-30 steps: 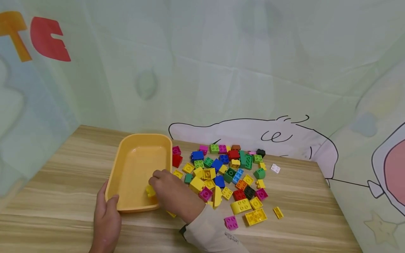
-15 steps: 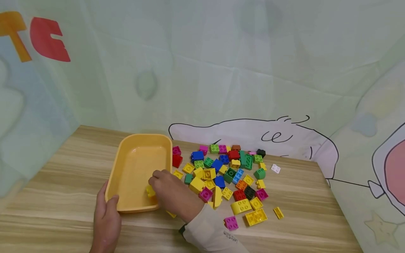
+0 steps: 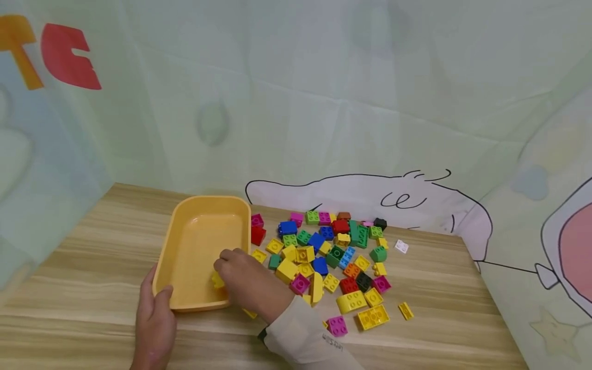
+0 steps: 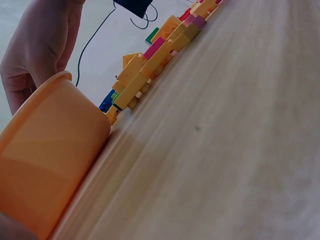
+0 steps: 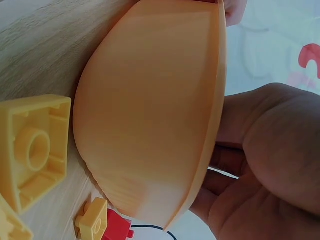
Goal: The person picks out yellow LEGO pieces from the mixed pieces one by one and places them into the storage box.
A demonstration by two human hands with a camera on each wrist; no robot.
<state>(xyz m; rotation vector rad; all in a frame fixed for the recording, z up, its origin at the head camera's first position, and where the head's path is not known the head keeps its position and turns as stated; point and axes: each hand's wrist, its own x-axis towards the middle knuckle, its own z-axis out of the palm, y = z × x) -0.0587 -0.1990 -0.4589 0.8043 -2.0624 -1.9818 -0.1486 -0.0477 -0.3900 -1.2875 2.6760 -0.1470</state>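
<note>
My left hand [image 3: 156,316] grips the near left corner of a yellow-orange plastic tray [image 3: 199,236], thumb at the rim. Over the tray's near right side reaches my right hand [image 3: 252,282], its curled fingers pinching a yellow toy building brick [image 3: 217,280] low inside the tray. In the left wrist view the right hand [image 4: 42,40] bends down over the rim of the tray [image 4: 55,150], its fingertips hidden behind the wall. The tray's outer wall [image 5: 150,110] fills the middle of the right wrist view, with the right hand [image 5: 280,150] beside it; the pinched brick is hidden there.
Right of the tray spreads a loose heap of coloured bricks [image 3: 319,240]. A white brick [image 3: 402,246], a thin yellow piece [image 3: 406,311] and a magenta brick [image 3: 337,326] lie at its edges. A printed cloth [image 3: 296,103] hangs behind the wooden table [image 3: 83,277].
</note>
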